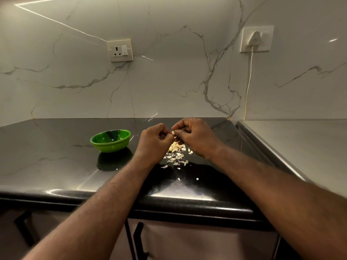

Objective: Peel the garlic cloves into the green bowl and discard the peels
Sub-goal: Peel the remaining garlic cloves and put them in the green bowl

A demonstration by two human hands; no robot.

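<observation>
Counter: left hand, right hand pinch garlic clove.

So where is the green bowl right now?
In the head view, the green bowl sits on the black counter, left of the left hand and the peel pile.

Bowl sits left of peels on counter.

Glossy black stone countertop
</observation>
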